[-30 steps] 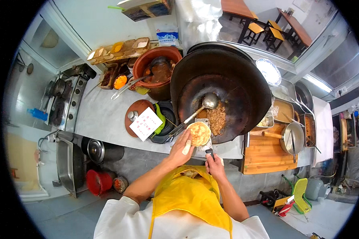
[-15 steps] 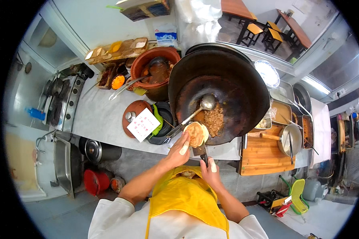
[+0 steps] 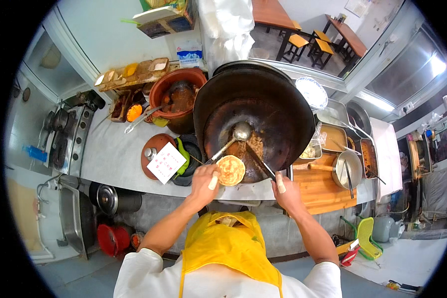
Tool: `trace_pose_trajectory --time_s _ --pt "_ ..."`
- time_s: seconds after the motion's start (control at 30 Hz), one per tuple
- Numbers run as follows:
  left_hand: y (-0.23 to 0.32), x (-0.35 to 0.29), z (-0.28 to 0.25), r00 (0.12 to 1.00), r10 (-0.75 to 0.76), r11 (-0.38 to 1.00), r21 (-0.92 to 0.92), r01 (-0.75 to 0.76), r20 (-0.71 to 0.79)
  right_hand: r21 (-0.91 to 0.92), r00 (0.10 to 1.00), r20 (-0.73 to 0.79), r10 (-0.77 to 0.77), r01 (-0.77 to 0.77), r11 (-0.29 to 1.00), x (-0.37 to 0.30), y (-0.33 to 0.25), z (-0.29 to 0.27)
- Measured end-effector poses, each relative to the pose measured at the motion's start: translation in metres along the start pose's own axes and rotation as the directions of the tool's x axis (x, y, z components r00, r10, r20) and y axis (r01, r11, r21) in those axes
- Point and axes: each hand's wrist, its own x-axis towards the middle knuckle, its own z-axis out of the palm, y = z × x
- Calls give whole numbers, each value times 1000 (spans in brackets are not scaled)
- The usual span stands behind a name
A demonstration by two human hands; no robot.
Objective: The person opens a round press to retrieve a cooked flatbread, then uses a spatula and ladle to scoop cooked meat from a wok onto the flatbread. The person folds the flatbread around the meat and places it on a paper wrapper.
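My left hand (image 3: 204, 184) is closed on the edge of a round, browned flatbread (image 3: 231, 170), held flat in front of the wok's near rim. My right hand (image 3: 286, 190) grips the dark handle of a knife (image 3: 259, 162). Its blade slants down into the chopped meat (image 3: 256, 144) in the big dark wok (image 3: 278, 111). A metal ladle (image 3: 242, 131) rests in the wok beside the meat, its handle running toward my left hand. The knife and flatbread are apart.
Left of the wok stand a clay pot (image 3: 184, 79) with dark broth and a dark bowl (image 3: 187, 161) with green peppers. A white card (image 3: 166, 163) lies on a brown lid (image 3: 152, 155). To the right are a cutting board (image 3: 313, 191), a saucepan (image 3: 346, 170) and metal trays (image 3: 335, 137).
The knife has left the flatbread and moved right and forward into the meat. My hands have spread apart; the flatbread has moved slightly left, its browned face now fully showing.
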Motion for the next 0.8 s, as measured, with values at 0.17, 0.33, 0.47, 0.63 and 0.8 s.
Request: trace_pose_trajectory --time_s 0.17,0.33,0.47,0.63,0.8 --pt "-31 9 10 998 46 933 359 -30 -36 18 986 104 -128 127 992 15 1 -3" --pt "-22 40 0 983 -122 992 45 117 134 -36 986 -70 -153 150 988 43 17 23" --pt "-14 35 3 995 -96 973 -212 87 -34 -7 998 -67 -10 9 1000 55 13 38" --pt "-1 19 2 986 -148 942 -315 116 -80 592 900 -101 423 -288 753 31 -4 40" --pt "18 30 17 982 -186 936 -311 165 -40 563 875 -89 475 -350 749 24 -10 69"
